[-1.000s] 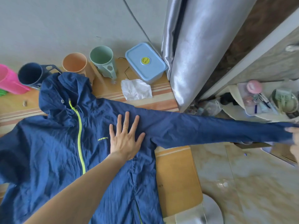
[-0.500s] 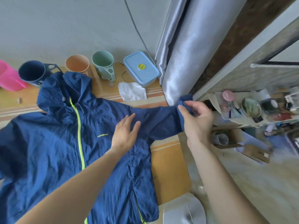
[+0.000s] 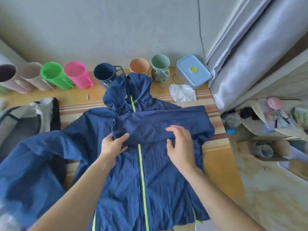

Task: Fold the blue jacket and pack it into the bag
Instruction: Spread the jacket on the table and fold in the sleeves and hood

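Observation:
The blue jacket (image 3: 146, 177) with a lime zipper lies face up on the wooden table (image 3: 218, 165), hood toward the wall. Its right sleeve (image 3: 160, 125) is folded flat across the chest. My left hand (image 3: 114, 145) rests on the cuff end of that sleeve, thumb over its edge. My right hand (image 3: 180, 144) hovers just over the sleeve's lower edge, fingers spread, holding nothing. The other sleeve (image 3: 33, 157) spreads out to the left. A grey and black bag (image 3: 25, 120) sits at the left edge, partly out of view.
Along the wall stand several cups: green (image 3: 55, 75), pink (image 3: 77, 75), navy (image 3: 105, 75), orange (image 3: 139, 65), mint (image 3: 160, 66). A blue lidded box (image 3: 193, 71) and a crumpled white tissue (image 3: 182, 93) lie at the back right. A grey curtain (image 3: 250, 52) and a cluttered shelf (image 3: 275, 117) are on the right.
My right hand carried the right sleeve from stretched out at the far right back over the chest and let it go. My left hand shifted to the cuff. The view swung left.

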The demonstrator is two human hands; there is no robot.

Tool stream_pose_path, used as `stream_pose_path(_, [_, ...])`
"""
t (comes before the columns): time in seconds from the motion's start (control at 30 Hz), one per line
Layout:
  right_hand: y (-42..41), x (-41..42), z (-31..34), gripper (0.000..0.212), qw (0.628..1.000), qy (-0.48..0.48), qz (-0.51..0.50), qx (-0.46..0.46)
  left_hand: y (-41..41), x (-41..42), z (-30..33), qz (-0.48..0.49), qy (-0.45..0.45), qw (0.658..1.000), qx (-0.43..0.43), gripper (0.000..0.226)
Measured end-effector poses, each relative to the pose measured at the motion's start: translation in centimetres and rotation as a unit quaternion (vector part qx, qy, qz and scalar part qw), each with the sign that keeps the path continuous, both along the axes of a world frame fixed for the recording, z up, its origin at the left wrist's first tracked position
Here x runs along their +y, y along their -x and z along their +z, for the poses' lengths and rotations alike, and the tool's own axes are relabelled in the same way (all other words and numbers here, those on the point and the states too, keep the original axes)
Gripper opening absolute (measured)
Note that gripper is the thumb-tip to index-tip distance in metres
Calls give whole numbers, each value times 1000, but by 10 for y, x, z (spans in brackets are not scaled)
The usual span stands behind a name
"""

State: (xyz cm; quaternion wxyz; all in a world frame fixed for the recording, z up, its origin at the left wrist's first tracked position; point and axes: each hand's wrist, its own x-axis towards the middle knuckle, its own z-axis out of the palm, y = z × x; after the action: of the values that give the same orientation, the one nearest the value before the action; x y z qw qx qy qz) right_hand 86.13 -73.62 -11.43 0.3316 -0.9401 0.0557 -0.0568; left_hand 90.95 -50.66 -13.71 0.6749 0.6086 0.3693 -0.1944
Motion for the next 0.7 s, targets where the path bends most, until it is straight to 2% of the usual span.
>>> stream_pose_path(0.07, [-3,-28,-12,56,989,144,-45,7,-1,7,-3,1,-52,999,-12,4])
stream_pose_path(0.17, [-14,-58,-28,78,961,262,-14,84,2,23,-4,-2,-122,992,-11,7])
stream_pose_path(0.27, [-19,-63,-35,64,921,300,57,241,10,41,-6,-56,-214,975,7,15])
stream_pose_path(0.33, [-22,-59,-34,54,931,281,50,227,15,49,-8,-83,-273,959,4,20])
stream_pose_path(0.4, [-27,-45,-36,52,957,256,54,126,20,50,-12,-126,-379,915,-55,38])
stream_pose_path(0.47, [-35,-24,-41,55,959,250,111,71,26,50,-23,-208,-489,832,-159,59])
stream_pose_path(0.5, [-39,-11,-44,58,953,248,149,93,28,50,-29,-270,-531,782,-179,61])
stream_pose_path(0.53, [-43,1,-49,62,941,251,180,136,28,50,-34,-330,-550,747,-174,59])
stream_pose_path(0.57, [-47,10,-56,66,924,265,199,191,29,52,-41,-373,-547,735,-149,58])
stream_pose_path(0.63, [-50,25,-66,70,906,292,192,239,30,55,-44,-378,-520,757,-116,58])
stream_pose_path(0.7, [-47,45,-63,71,931,273,155,189,35,59,-32,-301,-501,797,-151,52])
